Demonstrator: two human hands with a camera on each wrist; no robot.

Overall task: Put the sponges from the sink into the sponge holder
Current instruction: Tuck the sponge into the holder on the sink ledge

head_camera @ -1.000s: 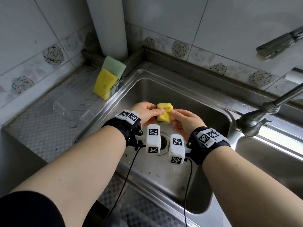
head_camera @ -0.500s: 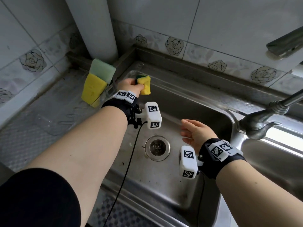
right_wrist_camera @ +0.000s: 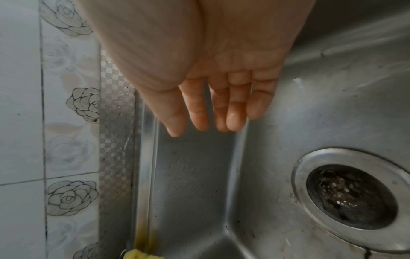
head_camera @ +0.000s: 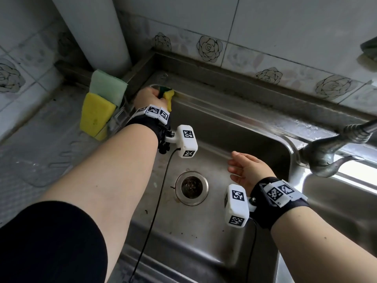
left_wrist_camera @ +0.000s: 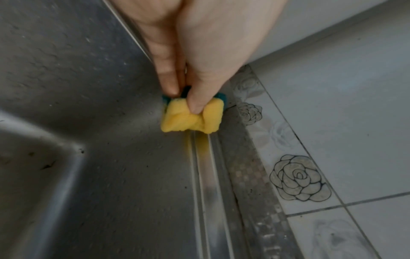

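My left hand [head_camera: 150,96] [left_wrist_camera: 188,98] pinches a small yellow sponge with a dark green back [head_camera: 169,94] [left_wrist_camera: 191,119], squeezed between thumb and fingers. It is held over the sink's far left corner, right beside the clear sponge holder [head_camera: 119,117]. Two sponges stand in that holder: a yellow one [head_camera: 95,114] in front and a pale green one [head_camera: 108,86] behind. My right hand [head_camera: 242,166] [right_wrist_camera: 219,113] hovers over the steel sink [head_camera: 234,123] near the drain, fingers straight and holding nothing. A corner of the yellow sponge [right_wrist_camera: 142,255] shows at the bottom of the right wrist view.
The drain strainer [head_camera: 191,187] [right_wrist_camera: 350,196] sits in the basin floor. A metal faucet [head_camera: 334,148] reaches in from the right. A white pipe [head_camera: 95,27] rises behind the holder. Tiled walls with rose patterns close the back and left. A second basin [head_camera: 342,193] lies to the right.
Both hands held the sponge together over the drain a second ago. The right hand let go and stayed back; the left hand carried the sponge to the far left corner beside the holder.
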